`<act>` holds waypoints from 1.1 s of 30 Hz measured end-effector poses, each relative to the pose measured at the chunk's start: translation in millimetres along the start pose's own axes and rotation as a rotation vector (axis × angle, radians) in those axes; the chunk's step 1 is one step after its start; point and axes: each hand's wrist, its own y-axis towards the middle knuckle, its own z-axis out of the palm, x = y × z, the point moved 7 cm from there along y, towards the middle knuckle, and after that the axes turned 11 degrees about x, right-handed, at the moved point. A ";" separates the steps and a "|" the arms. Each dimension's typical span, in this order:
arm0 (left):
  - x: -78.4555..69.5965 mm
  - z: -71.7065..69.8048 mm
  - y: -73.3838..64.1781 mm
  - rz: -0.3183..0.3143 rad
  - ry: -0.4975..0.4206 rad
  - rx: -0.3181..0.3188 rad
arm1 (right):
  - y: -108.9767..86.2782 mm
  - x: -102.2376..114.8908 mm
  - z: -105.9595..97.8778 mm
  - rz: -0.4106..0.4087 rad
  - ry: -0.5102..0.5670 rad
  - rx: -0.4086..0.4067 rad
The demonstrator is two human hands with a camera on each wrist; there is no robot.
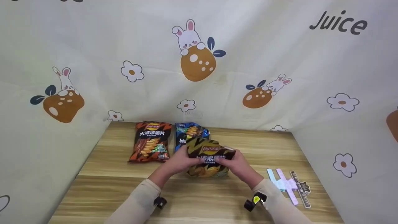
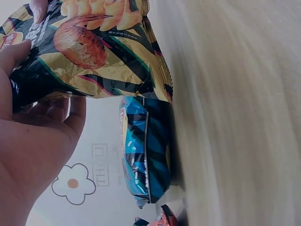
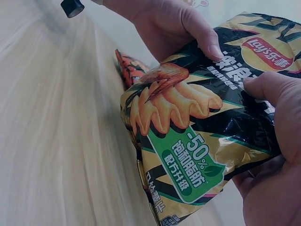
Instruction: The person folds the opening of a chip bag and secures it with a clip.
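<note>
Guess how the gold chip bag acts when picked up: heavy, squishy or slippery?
The gold chip bag is probably light for its size: it shows printed chips. It likely squishes, since it looks creased. It may be slippery, because it looks shiny.

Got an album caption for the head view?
Left hand and right hand hold a black and gold chip bag, blue bag behind, red bag left.

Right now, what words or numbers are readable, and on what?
"Lay's乐事": gold bag.
"波浪": gold bag.
"-50%": green label.
"饱和脂肪": same label.
"配方升级": same label.
"大波浪薯片": red bag.
"Juice": backdrop.
Blue bag, dark clip, other print: too small or blurred.
</note>
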 end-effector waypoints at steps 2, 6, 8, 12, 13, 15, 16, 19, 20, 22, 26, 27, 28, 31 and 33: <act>1.7 0.3 0.0 -0.003 0.009 0.000 | -0.2 -3.3 0.0 -0.001 -0.009 -0.008; 4.6 0.9 -0.4 -0.013 0.028 -0.003 | -0.8 -9.4 0.4 0.003 -0.021 -0.019; 4.9 1.7 -0.3 -0.010 0.030 -0.005 | -1.2 -12.1 0.2 0.003 -0.019 -0.023; 5.4 3.1 0.5 -0.002 0.026 -0.013 | -1.6 -16.2 -0.1 0.006 -0.012 -0.030; 5.7 3.2 0.6 -0.002 0.029 -0.015 | -1.7 -16.9 -0.1 0.007 -0.012 -0.031; 6.1 3.2 1.0 -0.004 0.032 -0.016 | -2.3 -17.7 0.2 0.013 -0.012 -0.031; 6.5 3.0 1.2 -0.005 0.033 -0.016 | -2.6 -18.0 0.1 0.015 -0.012 -0.030; 7.5 2.5 1.6 -0.011 0.037 -0.019 | -3.4 -18.0 0.3 0.019 -0.007 -0.029; 7.7 2.5 1.7 -0.010 0.038 -0.018 | -3.7 -18.0 0.4 0.020 -0.007 -0.028; 7.6 2.8 1.4 -0.005 0.045 -0.011 | -3.7 -17.6 0.9 0.015 0.005 -0.025; 6.3 2.6 0.0 -0.006 0.073 0.006 | -3.8 -16.8 1.9 0.006 0.021 -0.022; 6.1 2.0 -0.4 -0.013 0.078 0.007 | -3.9 -16.5 2.0 0.006 0.025 -0.023; 6.2 1.1 -0.7 -0.025 0.082 0.006 | -4.0 -16.8 1.7 0.009 0.025 -0.025; 5.2 -1.3 -1.6 -0.049 0.084 0.009 | -4.9 -16.6 1.4 0.020 0.020 -0.026; 3.0 -2.7 -1.9 -0.052 0.074 0.016 | -5.5 -16.3 1.2 0.028 0.018 -0.025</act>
